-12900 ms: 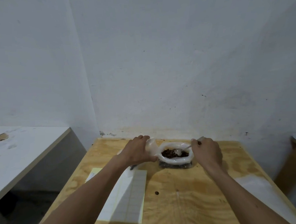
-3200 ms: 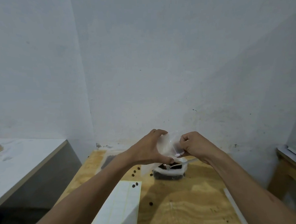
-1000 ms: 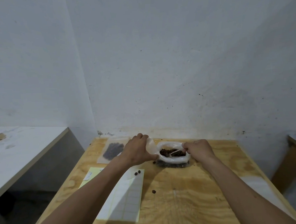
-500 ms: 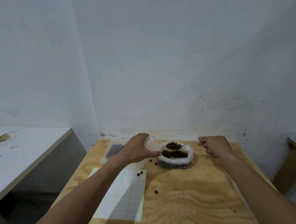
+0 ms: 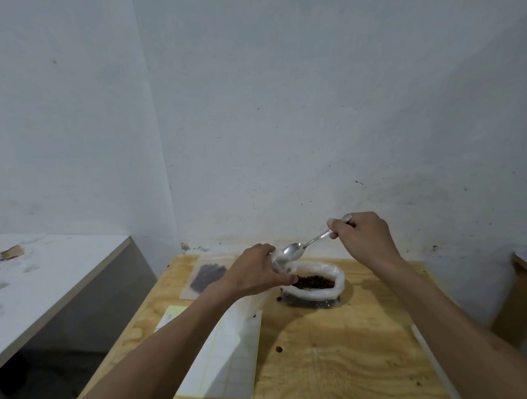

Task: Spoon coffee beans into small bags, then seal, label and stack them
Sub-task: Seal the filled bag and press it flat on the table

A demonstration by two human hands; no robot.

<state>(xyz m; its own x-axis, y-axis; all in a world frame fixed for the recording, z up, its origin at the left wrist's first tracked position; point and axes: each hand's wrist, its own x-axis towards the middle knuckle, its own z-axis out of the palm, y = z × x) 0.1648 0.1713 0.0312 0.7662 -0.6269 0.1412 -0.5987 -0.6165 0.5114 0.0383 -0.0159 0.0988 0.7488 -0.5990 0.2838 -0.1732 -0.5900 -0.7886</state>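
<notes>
Head view, frame centre: left hand (image 5: 254, 273) pinches a small clear plastic bag (image 5: 279, 264) open so right hand (image 5: 362, 237), gripping a silver metal spoon (image 5: 301, 250), can tip beans in, just above the white bean sack (image 5: 317, 283).

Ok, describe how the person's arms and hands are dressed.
Both forearms are bare as far as the frame shows: no sleeves, gloves, watch or bracelets in view. The left hand and right hand show no rings that I can make out.
</notes>
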